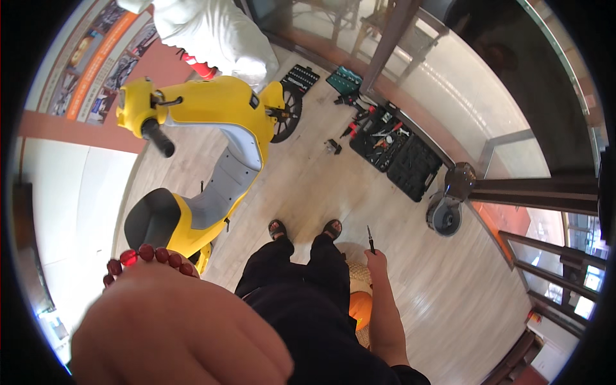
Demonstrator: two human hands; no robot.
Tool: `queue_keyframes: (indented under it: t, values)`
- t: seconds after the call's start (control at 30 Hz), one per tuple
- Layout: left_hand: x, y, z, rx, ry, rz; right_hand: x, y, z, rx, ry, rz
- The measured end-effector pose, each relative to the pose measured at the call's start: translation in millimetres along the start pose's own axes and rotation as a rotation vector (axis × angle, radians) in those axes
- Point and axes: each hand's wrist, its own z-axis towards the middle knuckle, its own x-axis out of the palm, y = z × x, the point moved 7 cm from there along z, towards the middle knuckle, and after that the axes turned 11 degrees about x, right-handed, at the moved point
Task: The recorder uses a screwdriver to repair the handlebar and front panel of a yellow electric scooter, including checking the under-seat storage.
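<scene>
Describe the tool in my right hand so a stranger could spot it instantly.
From the yellow scooter, go right across the pale floor to your right hand. It holds a slim screwdriver-like tool with a dark handle and thin shaft, tip pointing away from you. Unlike the tools in the open black case, it is held.

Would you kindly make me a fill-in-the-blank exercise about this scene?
The right hand holds a slim tool with a ____ handle.
The left hand wears a bracelet of ____ beads.
The scooter has mostly ____ body panels.
The scooter stands to the ____ of the large open tool case.
Missing words: black; red; yellow; left.
</scene>
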Motion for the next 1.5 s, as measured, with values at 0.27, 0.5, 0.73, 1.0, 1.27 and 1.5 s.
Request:
queue_keyframes:
  t: [0.27, 0.5, 0.73, 1.0, 1.27, 1.5]
  values:
    - [25, -27, -23, -0.035, -0.064, 0.259, 18, 40, -14, -0.203, -0.014, -0.008]
    - [32, -11, 1, -0.183, -0.337, 0.366, -8, 105, 24, -0.335, 0.077, -0.129]
    - [32, 18, 31, -0.147, -0.390, 0.540, -80, 175, 78, -0.419, 0.060, -0.138]
    - [57, 24, 45, -0.064, -0.440, 0.900, -85, 193, 87, -0.426, 0.134, -0.246]
    - [56, 152, -42, -0.644, -0.676, 0.675, -78, 99, 151, -0.092, 0.241, -0.325]
    - [71, 149, -67, -0.691, -0.874, 0.698, -119, -93, 240, 0.340, 0.273, -0.282]
